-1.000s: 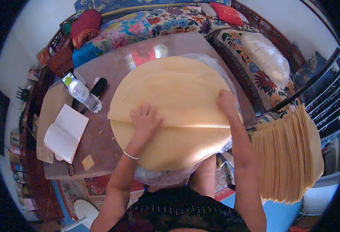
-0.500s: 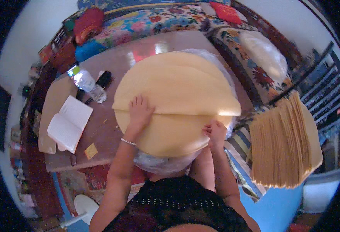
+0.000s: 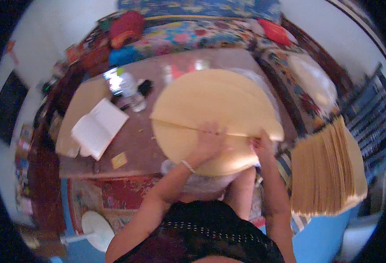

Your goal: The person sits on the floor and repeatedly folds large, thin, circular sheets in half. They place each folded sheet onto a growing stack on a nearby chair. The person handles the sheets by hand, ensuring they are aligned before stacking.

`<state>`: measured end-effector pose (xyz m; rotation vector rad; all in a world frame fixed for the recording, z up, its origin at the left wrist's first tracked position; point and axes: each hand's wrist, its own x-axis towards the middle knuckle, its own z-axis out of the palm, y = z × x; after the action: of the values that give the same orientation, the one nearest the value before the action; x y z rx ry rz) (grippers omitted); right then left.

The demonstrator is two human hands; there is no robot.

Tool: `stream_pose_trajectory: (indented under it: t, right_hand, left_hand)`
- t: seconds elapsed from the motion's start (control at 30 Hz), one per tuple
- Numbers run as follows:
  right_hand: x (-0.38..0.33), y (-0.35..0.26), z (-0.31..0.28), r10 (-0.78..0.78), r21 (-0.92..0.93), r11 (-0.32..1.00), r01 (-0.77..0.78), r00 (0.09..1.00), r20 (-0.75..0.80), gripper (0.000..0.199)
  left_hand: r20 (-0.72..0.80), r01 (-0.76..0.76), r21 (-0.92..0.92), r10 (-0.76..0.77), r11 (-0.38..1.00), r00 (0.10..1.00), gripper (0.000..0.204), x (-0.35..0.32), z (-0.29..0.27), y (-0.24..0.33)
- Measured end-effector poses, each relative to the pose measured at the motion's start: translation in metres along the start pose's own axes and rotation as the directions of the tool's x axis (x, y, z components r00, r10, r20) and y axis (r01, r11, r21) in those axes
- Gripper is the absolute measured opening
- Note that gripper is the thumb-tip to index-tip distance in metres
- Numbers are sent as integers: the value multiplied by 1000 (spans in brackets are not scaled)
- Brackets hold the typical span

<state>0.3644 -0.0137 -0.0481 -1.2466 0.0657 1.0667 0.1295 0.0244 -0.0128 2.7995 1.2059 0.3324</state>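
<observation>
A wide pile of thin, round tan sheets (image 3: 219,96) lies in front of me on clear plastic. The top sheet is folded over, and its straight edge crosses the pile from left to right. My left hand (image 3: 210,142), a beaded bracelet at its wrist, rests flat on the sheets across this edge with fingers apart, a little blurred. Near the right end of the edge, my right hand (image 3: 263,143) has its fingers closed on the folded sheet's edge. To the right stands a thick stack of folded tan sheets (image 3: 320,171), on a striped cloth.
Left on the table (image 3: 158,65) are an open notebook (image 3: 100,127), a clear bottle (image 3: 125,87), a black object (image 3: 144,87) and a small yellow piece of paper (image 3: 119,160). A flowered sofa (image 3: 193,37) runs behind. A round white stand (image 3: 97,230) is on the floor.
My left hand has slid right along the folded edge, closer to my right hand. My right hand has shifted up onto the edge. The whole view has swung, moving things rightward.
</observation>
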Motion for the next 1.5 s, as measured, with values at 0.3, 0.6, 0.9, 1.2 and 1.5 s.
stream_pose_trajectory:
  t: [0.3, 0.6, 0.9, 1.2, 1.5]
  right_hand:
    - [-21, -12, 1, -495, -184, 854, 487, 869, 2, 19]
    - [-95, -17, 76, -563, -452, -675, 583, -11, 826, 3]
    - [-86, 78, 132, -165, -82, -755, 651, -67, 984, 7]
    - [-79, 102, 146, -32, -87, -786, 612, 101, 994, 9]
    - [-71, 99, 139, 15, -109, -647, 755, 156, 988, 9]
  left_hand:
    - [42, -29, -93, 33, 995, 999, 83, -8, -7, 12]
    - [-95, -136, -394, 107, 909, 990, 76, -22, 43, 87]
    - [-106, -55, -878, -81, 475, 991, 22, -27, 80, 82]
    - [-221, -171, -236, 118, 957, 968, 38, -20, 51, 68]
    - [157, -253, -652, 453, 715, 877, 39, -56, -55, 3]
